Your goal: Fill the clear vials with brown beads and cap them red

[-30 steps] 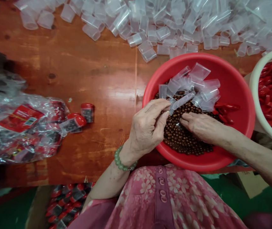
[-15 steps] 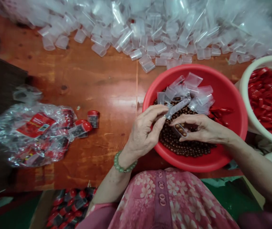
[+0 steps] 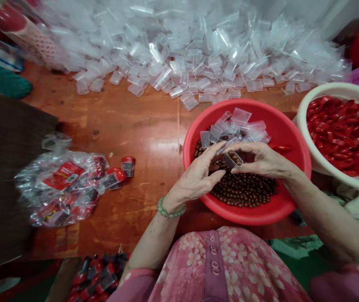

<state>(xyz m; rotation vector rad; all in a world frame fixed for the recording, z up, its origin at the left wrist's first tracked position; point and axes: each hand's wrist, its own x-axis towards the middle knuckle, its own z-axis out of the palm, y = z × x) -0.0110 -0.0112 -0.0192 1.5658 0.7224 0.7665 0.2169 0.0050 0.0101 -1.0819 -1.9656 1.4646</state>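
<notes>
My right hand (image 3: 258, 161) grips a small clear plastic container (image 3: 232, 159) between thumb and fingers. Several brown balls show inside its open end. Close by on the left is my left hand (image 3: 200, 174), its thumb and fingers apart with nothing visible between them; whether its fingertips touch the container I cannot tell. Both hands are over a red basin (image 3: 292, 184). Glossy brown balls (image 3: 245, 191) cover the basin's bottom, and empty clear containers (image 3: 240, 117) lie on them at the far side. A few red caps (image 3: 282, 148) rest at the right.
Clear containers (image 3: 179, 71) are heaped along the table's back. At the right stands a white tub (image 3: 302, 121) of red caps. A plastic bag (image 3: 25, 184) of red-capped containers lies left, with a capped container (image 3: 128, 166) beside it. More filled ones (image 3: 94, 277) sit below the table edge.
My left hand has let go of a clear container it held, and its fingers have spread. The right hand still holds its container. The view has shifted, showing more at the back.
</notes>
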